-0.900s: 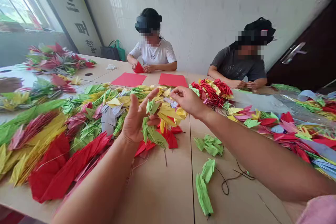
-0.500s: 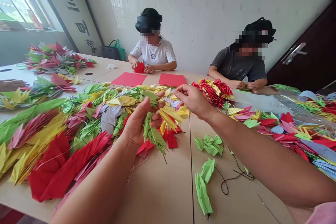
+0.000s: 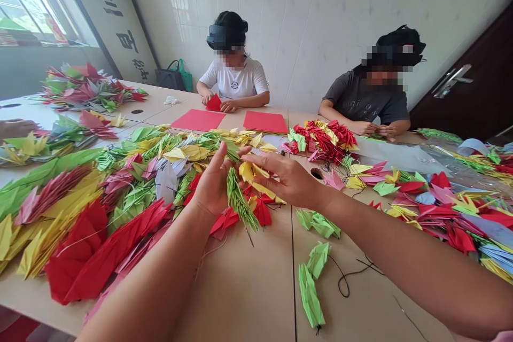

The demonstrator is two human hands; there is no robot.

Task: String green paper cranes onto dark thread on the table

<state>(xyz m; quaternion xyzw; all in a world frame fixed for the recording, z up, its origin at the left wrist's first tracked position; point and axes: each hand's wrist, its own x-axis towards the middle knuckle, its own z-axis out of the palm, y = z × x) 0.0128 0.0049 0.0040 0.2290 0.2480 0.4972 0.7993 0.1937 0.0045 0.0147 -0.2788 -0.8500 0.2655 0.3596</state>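
- The left hand [image 3: 212, 180] is half open, fingers raised and slightly spread; its fingertips [image 3: 223, 150] point up and away from the person.
- The right hand [image 3: 289, 179] reaches across from the other side, fingers [image 3: 262, 161] extended and lightly curved, and it is close to the left hand.
- A strand of green paper cranes [image 3: 239, 206] hangs between the hands, its upper end hidden behind the left fingers; whether either hand grips it, I cannot tell.
- A yellow paper crane [image 3: 247, 172] sits just under the right fingers, touching them or nearly so; any grip on it is unclear.
- Beneath the hands lie red paper cranes [image 3: 262, 212], with a wide heap of mixed paper cranes [image 3: 176, 163] in yellow, green, pink and lilac spreading to the left.
- Long red crane strands [image 3: 100, 248] lie near the left forearm [image 3: 140, 283] on the pale wooden table [image 3: 244, 283].
- Loose green cranes [image 3: 310, 288] and black thread [image 3: 344, 284] lie below the right forearm [image 3: 401, 259].
- Farther on are a red crane cluster [image 3: 324, 141] and two red paper sheets [image 3: 198, 120].
- Across the table, a person in a white T-shirt [image 3: 234, 83] holds red paper [image 3: 214, 103], and a person in a grey T-shirt [image 3: 360, 101] keeps both hands [image 3: 379, 129] together.
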